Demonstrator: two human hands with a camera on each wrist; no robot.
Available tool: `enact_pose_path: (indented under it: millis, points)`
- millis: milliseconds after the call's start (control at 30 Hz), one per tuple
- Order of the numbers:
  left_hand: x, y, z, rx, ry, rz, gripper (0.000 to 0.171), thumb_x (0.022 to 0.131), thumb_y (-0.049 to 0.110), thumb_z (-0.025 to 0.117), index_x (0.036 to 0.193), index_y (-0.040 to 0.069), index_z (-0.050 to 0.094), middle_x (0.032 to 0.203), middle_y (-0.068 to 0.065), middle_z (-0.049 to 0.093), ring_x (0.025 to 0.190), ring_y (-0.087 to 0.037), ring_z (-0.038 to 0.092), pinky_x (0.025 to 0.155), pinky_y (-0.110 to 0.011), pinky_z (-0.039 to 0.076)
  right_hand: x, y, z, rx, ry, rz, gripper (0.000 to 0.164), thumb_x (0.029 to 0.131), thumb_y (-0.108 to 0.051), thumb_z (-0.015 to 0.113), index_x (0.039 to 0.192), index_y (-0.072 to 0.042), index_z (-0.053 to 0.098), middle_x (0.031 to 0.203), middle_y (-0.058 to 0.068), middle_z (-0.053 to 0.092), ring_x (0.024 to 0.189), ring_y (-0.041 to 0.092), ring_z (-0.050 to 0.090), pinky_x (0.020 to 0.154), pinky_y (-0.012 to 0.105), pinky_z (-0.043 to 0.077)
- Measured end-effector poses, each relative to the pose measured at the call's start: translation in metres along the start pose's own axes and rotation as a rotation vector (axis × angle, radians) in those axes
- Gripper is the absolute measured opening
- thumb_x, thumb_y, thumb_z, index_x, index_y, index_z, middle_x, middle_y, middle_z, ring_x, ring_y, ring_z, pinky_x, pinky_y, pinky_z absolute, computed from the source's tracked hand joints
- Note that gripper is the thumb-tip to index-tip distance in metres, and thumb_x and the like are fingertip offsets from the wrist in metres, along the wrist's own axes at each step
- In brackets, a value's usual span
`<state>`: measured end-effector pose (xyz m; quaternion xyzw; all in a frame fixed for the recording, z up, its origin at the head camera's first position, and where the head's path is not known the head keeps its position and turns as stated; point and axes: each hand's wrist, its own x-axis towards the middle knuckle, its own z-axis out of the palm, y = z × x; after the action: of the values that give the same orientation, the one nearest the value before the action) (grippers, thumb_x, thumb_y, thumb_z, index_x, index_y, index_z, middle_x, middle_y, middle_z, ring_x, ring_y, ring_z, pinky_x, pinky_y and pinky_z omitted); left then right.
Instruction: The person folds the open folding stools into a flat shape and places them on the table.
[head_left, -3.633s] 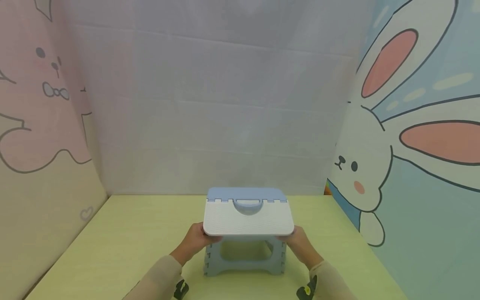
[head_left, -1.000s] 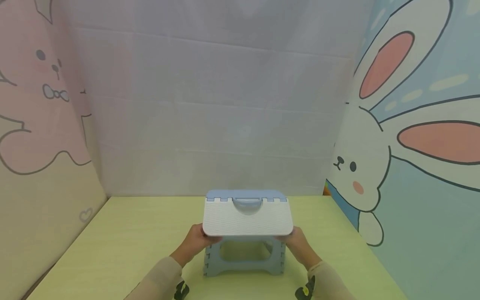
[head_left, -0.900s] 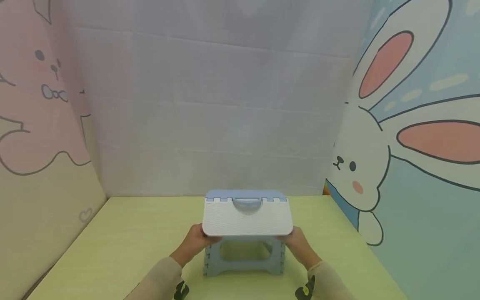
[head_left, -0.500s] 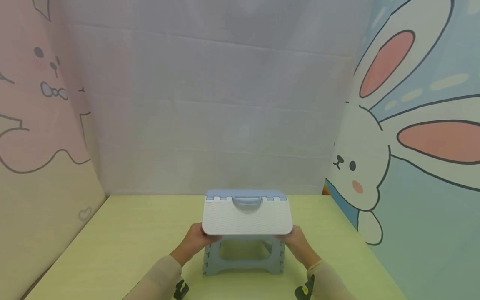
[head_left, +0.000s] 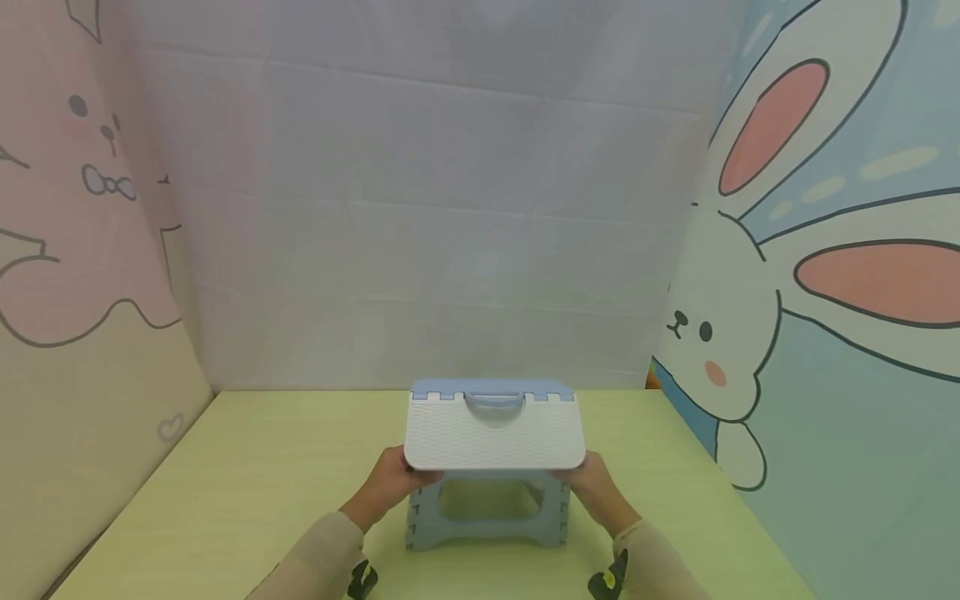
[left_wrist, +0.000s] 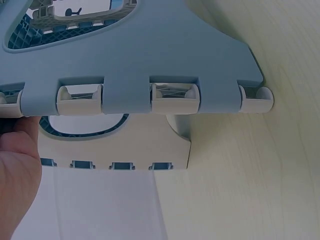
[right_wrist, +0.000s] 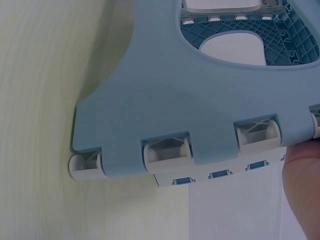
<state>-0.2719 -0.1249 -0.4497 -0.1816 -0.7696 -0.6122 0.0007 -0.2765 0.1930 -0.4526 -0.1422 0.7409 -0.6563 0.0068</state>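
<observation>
A folding step stool (head_left: 495,437) stands unfolded on the table, its seat half white and half blue, with a carry handle (head_left: 494,401) at the fold. Blue leg panels (left_wrist: 130,65) with white hinge knuckles show large in both wrist views. My left hand (head_left: 390,482) grips the stool's left side just under the seat's front corner. On the opposite side my right hand (head_left: 596,487) holds it the same way. The fingertips of both hands are hidden beneath the seat. The stool's feet rest at the tabletop.
A pale yellow-green wood-grain table (head_left: 292,450) spreads around the stool. Behind it hangs a plain whitish sheet (head_left: 450,208). Cartoon rabbit panels flank it, a pink one (head_left: 52,167) on the left and a white rabbit panel (head_left: 840,375) on the right.
Since the oldest frame, the blue rear part of the seat shows narrower and the handle gap smaller. Both hands keep their places; the last second shows almost no movement.
</observation>
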Motion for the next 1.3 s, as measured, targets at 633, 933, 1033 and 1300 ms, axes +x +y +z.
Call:
enact_pose_path:
  millis: [633, 933, 1033, 1300]
  points:
    - [0.0017, -0.0029, -0.0007, 0.003, -0.009, 0.025, 0.037, 0.084, 0.003, 0.071, 0.114, -0.013, 0.060, 0.111, -0.027, 0.064, 0.098, -0.033, 0.063, 0.081, -0.043, 0.054, -0.0006, 0.0002, 0.0028, -0.046, 0.005, 0.017, 0.044, 0.090, -0.011, 0.064, 0.126, 0.012, 0.052, 0.124, 0.023, 0.059, 0.109, 0.020, 0.058, 0.095, 0.037, 0.046]
    - [0.0013, -0.0027, -0.0006, -0.005, -0.011, 0.026, 0.038, 0.085, 0.004, 0.071, 0.116, -0.013, 0.059, 0.112, -0.027, 0.064, 0.100, -0.033, 0.062, 0.081, -0.043, 0.054, -0.0016, -0.0018, 0.0040, 0.001, 0.000, 0.025, 0.045, 0.090, -0.008, 0.062, 0.127, 0.013, 0.050, 0.127, 0.024, 0.057, 0.112, 0.022, 0.057, 0.098, 0.041, 0.044]
    - [0.0014, -0.0031, -0.0002, -0.002, -0.010, 0.027, 0.037, 0.085, 0.005, 0.071, 0.115, -0.013, 0.059, 0.112, -0.027, 0.064, 0.099, -0.032, 0.063, 0.081, -0.042, 0.054, -0.0018, -0.0010, 0.0038, -0.003, -0.004, 0.026, 0.046, 0.090, -0.010, 0.062, 0.128, 0.012, 0.049, 0.127, 0.023, 0.057, 0.113, 0.023, 0.057, 0.098, 0.041, 0.044]
    - [-0.0008, -0.0011, 0.0009, 0.016, -0.002, 0.034, 0.037, 0.085, 0.004, 0.071, 0.115, -0.014, 0.059, 0.110, -0.027, 0.064, 0.093, -0.024, 0.062, 0.075, -0.034, 0.053, -0.0018, 0.0017, 0.0037, -0.010, -0.012, 0.018, 0.047, 0.091, -0.013, 0.062, 0.128, 0.013, 0.049, 0.127, 0.022, 0.057, 0.111, 0.020, 0.058, 0.096, 0.038, 0.046]
